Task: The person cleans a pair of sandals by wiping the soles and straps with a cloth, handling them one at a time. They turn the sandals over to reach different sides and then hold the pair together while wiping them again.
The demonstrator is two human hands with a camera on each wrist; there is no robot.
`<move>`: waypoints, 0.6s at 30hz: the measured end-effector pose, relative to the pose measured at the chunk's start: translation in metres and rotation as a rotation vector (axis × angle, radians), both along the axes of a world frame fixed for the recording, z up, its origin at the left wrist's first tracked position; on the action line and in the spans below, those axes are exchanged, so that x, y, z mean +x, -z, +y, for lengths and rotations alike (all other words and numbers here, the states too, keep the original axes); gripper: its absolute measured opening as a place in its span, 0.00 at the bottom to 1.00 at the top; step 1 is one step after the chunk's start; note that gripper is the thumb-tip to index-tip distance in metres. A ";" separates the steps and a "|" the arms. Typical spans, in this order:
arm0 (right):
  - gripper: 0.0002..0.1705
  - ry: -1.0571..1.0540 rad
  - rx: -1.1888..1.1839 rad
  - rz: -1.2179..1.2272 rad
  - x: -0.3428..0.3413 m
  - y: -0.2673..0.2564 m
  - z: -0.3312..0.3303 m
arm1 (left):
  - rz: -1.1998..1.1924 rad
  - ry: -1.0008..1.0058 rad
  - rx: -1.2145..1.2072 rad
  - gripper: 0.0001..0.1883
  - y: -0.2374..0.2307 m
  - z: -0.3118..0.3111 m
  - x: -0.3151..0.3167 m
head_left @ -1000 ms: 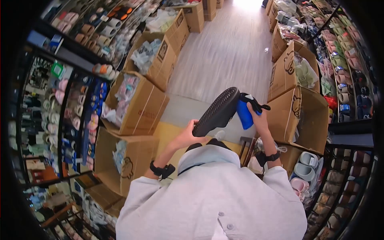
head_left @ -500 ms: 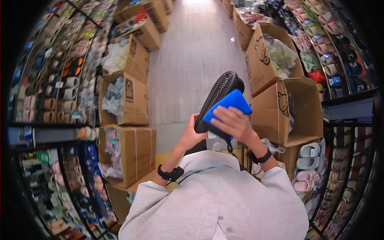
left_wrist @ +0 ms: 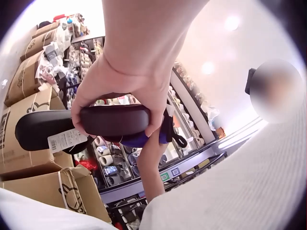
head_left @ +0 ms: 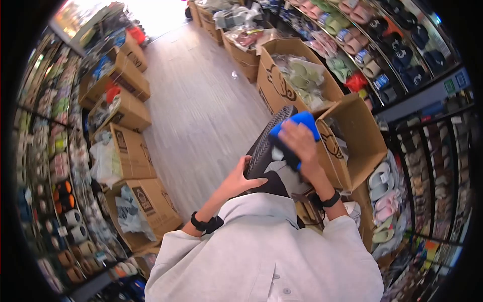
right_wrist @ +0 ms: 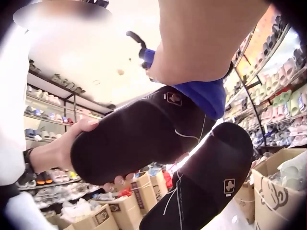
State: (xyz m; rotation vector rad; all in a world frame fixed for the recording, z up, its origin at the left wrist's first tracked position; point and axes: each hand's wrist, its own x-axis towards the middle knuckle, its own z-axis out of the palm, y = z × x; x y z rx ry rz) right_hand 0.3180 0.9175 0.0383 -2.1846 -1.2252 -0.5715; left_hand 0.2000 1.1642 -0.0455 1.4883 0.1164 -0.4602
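Black slipper: the black slipper (head_left: 265, 141) is in the air in front of the body, tilted, toe end up and away, with the ribbed tread turned to the left
Left hand: the left hand (head_left: 236, 178) grips the near end, thumb on one side and fingers on the other; probably this leaves the far end free for the pad
Blue pad: the blue pad (head_left: 306, 122) lies against the far end, on the side opposite to the tread; I think the slipper is turned so to offer this side
Right hand: the right hand (head_left: 300, 142) lies over the pad, but its fingers are blurred, so I cannot tell if they curl round it or only press
Second slipper: the second slipper (right_wrist: 206, 177) is just beside the first, lower in the right wrist view
White label: a white label (left_wrist: 66, 142) shows near the gripped end, in the left wrist view
Open carton: the open carton (head_left: 332, 171) stands near the right hand, and may limit its room on this side
Green-slipper carton: behind it, another carton (head_left: 274, 95) holds green slippers in plastic
Floor: the grey floor (head_left: 186, 100) runs between this side and the left cartons (head_left: 158, 206)
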 end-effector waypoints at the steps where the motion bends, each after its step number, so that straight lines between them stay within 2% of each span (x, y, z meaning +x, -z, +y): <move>1: 0.29 0.126 0.107 0.039 0.015 -0.003 0.004 | 0.000 0.042 0.037 0.53 -0.012 0.004 0.016; 2: 0.32 0.249 0.217 0.074 0.028 -0.003 0.008 | -0.003 0.081 0.076 0.53 -0.024 0.007 0.033; 3: 0.36 0.337 0.207 0.018 0.041 0.002 0.009 | -0.021 0.092 0.082 0.53 -0.022 0.007 0.052; 6: 0.36 0.239 0.028 -0.017 0.053 0.010 0.015 | -0.101 0.124 0.073 0.52 0.001 0.002 0.103; 8: 0.28 0.067 -0.162 -0.031 0.061 0.024 0.012 | -0.219 0.137 0.052 0.52 0.017 0.003 0.140; 10: 0.27 0.026 -0.096 -0.072 0.089 0.030 0.006 | -0.159 0.178 0.113 0.52 0.001 0.004 0.173; 12: 0.26 0.141 0.071 0.042 0.132 0.025 -0.009 | -0.066 0.202 0.125 0.53 -0.026 0.002 0.207; 13: 0.26 0.259 0.095 0.036 0.159 0.032 -0.018 | -0.065 0.228 0.163 0.54 -0.024 0.002 0.223; 14: 0.27 0.338 0.212 0.027 0.190 0.038 -0.022 | -0.068 0.240 0.177 0.54 -0.025 0.003 0.239; 16: 0.29 0.492 0.524 0.127 0.237 0.016 -0.009 | -0.072 0.270 0.197 0.55 -0.031 0.001 0.271; 17: 0.31 0.466 0.565 0.176 0.257 0.020 -0.008 | -0.045 0.245 0.193 0.55 -0.036 0.000 0.287; 18: 0.30 0.441 0.386 0.113 0.271 0.017 -0.011 | -0.046 0.234 0.199 0.55 -0.035 0.000 0.302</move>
